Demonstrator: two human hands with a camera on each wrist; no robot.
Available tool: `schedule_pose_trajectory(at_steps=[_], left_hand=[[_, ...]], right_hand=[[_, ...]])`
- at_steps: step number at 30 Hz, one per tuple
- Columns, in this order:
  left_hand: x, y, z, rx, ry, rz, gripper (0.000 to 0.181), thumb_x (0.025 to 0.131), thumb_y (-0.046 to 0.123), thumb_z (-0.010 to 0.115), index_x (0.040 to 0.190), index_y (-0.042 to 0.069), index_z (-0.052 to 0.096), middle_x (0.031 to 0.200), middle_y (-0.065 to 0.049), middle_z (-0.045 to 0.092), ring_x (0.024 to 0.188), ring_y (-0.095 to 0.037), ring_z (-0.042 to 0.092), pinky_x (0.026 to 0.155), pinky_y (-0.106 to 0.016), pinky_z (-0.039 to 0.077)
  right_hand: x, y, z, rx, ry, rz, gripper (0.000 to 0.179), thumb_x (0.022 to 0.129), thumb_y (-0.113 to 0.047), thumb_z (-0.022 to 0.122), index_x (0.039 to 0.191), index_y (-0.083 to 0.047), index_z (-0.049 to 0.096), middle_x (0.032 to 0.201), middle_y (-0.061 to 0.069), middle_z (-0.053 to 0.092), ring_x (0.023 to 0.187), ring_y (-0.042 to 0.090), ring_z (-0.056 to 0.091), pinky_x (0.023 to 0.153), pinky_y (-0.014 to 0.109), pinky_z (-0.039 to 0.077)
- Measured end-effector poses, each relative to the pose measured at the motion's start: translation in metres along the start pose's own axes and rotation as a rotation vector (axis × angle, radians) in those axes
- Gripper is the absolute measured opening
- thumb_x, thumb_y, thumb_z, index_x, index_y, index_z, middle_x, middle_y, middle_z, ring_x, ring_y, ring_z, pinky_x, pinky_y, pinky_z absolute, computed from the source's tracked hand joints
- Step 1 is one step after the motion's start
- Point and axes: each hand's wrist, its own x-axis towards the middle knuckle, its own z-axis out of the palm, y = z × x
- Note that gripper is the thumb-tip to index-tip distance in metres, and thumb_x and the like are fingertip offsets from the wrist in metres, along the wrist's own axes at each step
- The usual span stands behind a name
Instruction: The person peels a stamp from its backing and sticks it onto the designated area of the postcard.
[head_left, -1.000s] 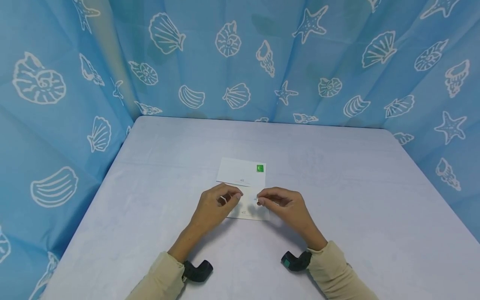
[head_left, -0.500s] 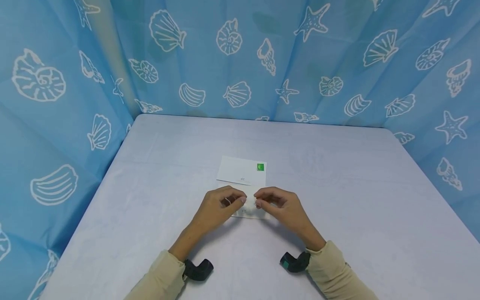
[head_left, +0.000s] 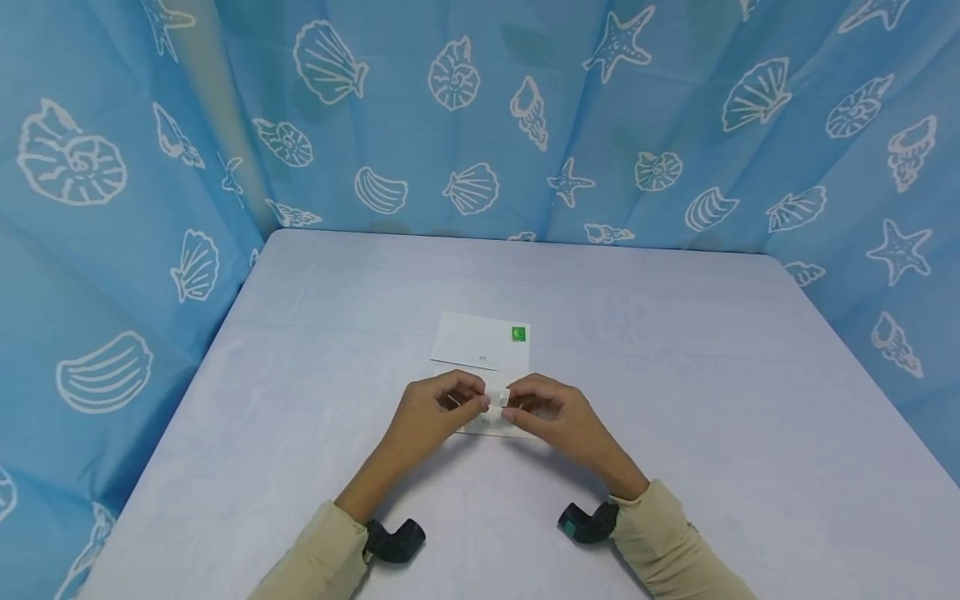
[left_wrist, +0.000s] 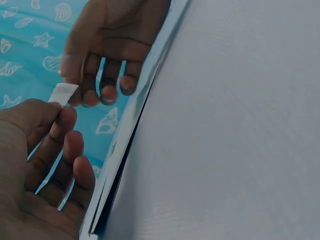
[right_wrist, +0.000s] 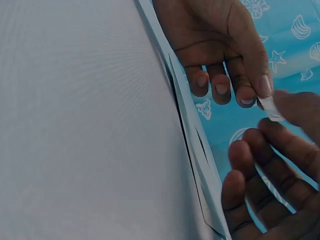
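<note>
Both hands meet over the lower white envelope (head_left: 495, 427) in the head view. A small white slip (head_left: 498, 398) spans their fingertips. My left hand (head_left: 438, 412) pinches one end of this slip (left_wrist: 64, 93) between thumb and index finger, its other fingers loosely bent. At the opposite end, my right hand (head_left: 558, 417) pinches the slip (right_wrist: 271, 109) with thumb and index finger. What is on the slip's faces is too small to tell. Just behind lies a second white envelope (head_left: 476, 340), with a green stamp (head_left: 518, 334) at its upper right corner.
A pale cloth-covered table (head_left: 675, 358) surrounds the envelopes. Blue curtain (head_left: 420, 108) with white shells and starfish hangs behind and beside it. Black wrist devices (head_left: 396, 542) sit at both beige sleeves (head_left: 322, 550).
The right hand has shifted left towards the left hand, and the gap between their fingertips has narrowed. The white slip now shows between them. The envelopes have stayed put.
</note>
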Motion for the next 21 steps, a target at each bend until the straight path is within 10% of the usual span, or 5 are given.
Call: schedule_pose_trajectory(at_steps=[5, 13, 21], left_hand=[[-0.001, 0.003, 0.000, -0.016, -0.023, -0.048, 0.013, 0.082, 0.037, 0.068, 0.091, 0.029, 0.064, 0.079, 0.013, 0.065, 0.070, -0.010, 0.061, 0.064, -0.028, 0.051], [-0.005, 0.034, -0.004, -0.017, -0.026, 0.069, 0.009, 0.087, 0.017, 0.065, 0.094, 0.011, 0.067, 0.082, 0.002, 0.064, 0.074, -0.016, 0.059, 0.065, -0.032, 0.051], [0.001, 0.004, 0.002, 0.025, -0.031, 0.127, 0.009, 0.087, 0.030, 0.064, 0.091, 0.024, 0.069, 0.082, 0.013, 0.061, 0.074, -0.006, 0.057, 0.062, -0.025, 0.050]], right_hand=[[0.001, 0.002, 0.002, 0.003, 0.005, -0.020, 0.011, 0.086, -0.006, 0.064, 0.096, -0.003, 0.065, 0.091, 0.009, 0.063, 0.080, 0.024, 0.060, 0.066, 0.029, 0.051], [0.000, 0.001, 0.003, 0.051, 0.010, -0.024, 0.007, 0.086, -0.004, 0.063, 0.092, -0.001, 0.065, 0.085, 0.012, 0.063, 0.076, 0.025, 0.059, 0.065, 0.032, 0.050], [0.000, -0.001, 0.008, -0.060, -0.039, -0.101, 0.004, 0.084, -0.003, 0.065, 0.088, -0.003, 0.066, 0.081, 0.007, 0.062, 0.070, 0.022, 0.056, 0.058, 0.032, 0.048]])
